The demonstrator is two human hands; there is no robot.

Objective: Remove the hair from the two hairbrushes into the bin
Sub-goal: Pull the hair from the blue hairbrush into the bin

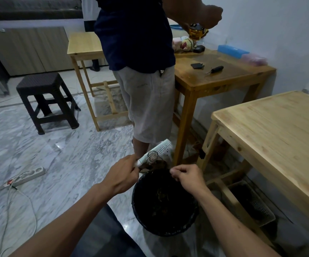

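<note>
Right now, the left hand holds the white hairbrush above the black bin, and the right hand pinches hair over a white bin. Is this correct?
Not quite: there is only one bin, and it is black, not white. The head view shows the left hand holding the white hairbrush by its handle above the far rim, and the right hand pinching hair over that same black bin.

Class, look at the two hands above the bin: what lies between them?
In the head view, a thin strand of hair between left hand and right hand, with the bin opening below.
</note>
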